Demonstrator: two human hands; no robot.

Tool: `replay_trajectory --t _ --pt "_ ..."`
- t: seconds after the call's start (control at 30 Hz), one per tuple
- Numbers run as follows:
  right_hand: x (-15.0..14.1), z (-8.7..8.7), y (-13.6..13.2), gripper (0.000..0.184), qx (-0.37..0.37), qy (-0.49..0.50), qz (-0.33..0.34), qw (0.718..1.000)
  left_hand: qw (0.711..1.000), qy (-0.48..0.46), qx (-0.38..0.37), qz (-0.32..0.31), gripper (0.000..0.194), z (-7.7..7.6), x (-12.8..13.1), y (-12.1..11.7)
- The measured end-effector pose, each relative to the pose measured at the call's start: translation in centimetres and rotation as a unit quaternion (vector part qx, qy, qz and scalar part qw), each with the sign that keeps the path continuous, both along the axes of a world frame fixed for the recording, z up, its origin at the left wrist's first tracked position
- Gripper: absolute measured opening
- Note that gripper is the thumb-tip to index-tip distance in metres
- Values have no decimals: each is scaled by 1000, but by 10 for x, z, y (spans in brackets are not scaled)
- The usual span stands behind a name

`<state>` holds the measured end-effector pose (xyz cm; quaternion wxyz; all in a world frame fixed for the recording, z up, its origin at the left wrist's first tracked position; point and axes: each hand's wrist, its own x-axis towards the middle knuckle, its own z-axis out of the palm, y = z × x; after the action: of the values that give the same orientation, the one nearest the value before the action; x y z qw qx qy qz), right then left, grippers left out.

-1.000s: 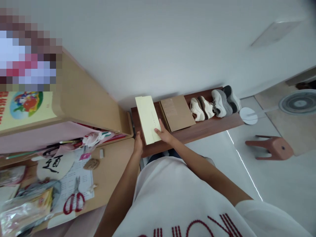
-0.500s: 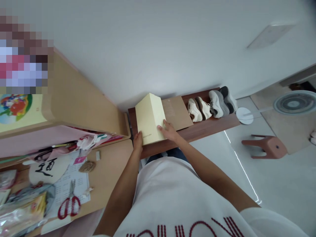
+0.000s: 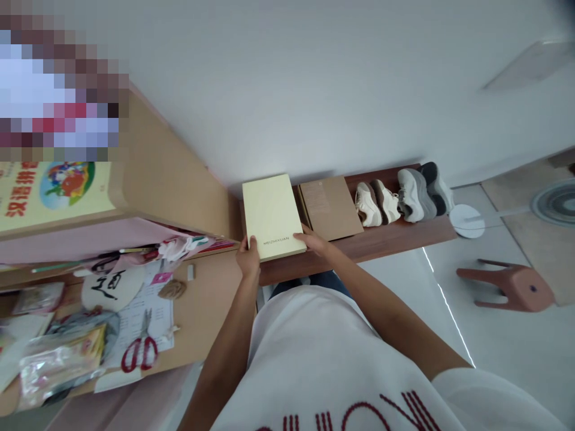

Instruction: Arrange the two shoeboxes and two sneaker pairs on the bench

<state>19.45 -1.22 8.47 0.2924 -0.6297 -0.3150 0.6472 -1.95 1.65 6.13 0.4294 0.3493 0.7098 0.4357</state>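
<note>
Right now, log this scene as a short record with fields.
left hand: on the near left corner of the yellow box
right hand: on its near right corner
box position: flat on the brown shelf, beside a brown box
also on shelf: two pairs of shoes
desk: scissors, papers
floor: stool
</note>
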Motion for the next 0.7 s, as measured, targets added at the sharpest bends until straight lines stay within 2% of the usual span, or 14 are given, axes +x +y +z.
replay_trajectory --t 0.2,0.43,0.57,0.7 --pt "-3 -16 -5 61 -50 -26 1 998 1000 26 3 -15 38 -15 3 -4" --pt "-15 -24 -4 64 -65 -56 -14 996 999 38 -13 -27 43 -37 1 -10" --pt "-18 -25 -1 68 -56 -71 -23 996 998 38 -16 -43 46 -37 -2 -8" --pt "-23 -23 -3 71 -5 -129 -23 991 994 77 -29 -74 41 -28 -7 -5"
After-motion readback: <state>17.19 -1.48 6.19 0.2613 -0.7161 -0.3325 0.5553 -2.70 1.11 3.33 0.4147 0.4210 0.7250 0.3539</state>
